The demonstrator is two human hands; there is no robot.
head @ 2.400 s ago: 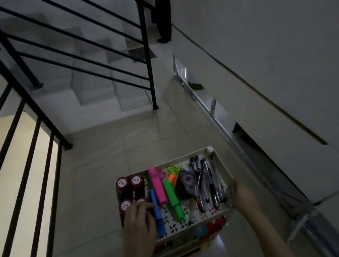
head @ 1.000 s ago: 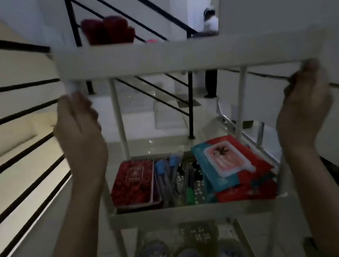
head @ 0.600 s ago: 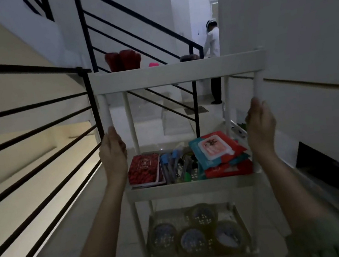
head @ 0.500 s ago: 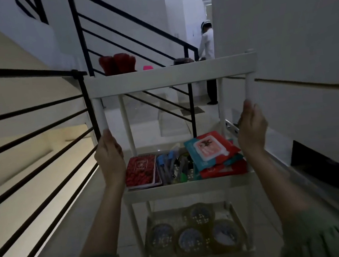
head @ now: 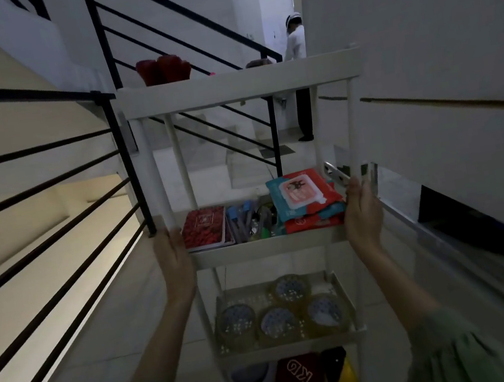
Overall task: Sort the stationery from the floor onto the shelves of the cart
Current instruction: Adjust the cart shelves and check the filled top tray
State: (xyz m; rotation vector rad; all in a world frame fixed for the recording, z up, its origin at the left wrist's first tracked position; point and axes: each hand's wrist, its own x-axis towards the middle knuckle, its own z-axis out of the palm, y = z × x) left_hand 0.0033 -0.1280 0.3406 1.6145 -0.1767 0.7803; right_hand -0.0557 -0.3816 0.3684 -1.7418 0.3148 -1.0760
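Cart stood on the landing floor, shelves loaded. Left hand and right hand flanked the second shelf, fingers looking wrapped on its corners. Probably light, wobbly plastic; grabbing the posts seemed safest.

1. One view only — worn on the head, low and close behind the white cart, looking forward and slightly down.
2. It faces along the landing toward the black stair railing; the lower shelves sit nearest — the top shelf at eye level.
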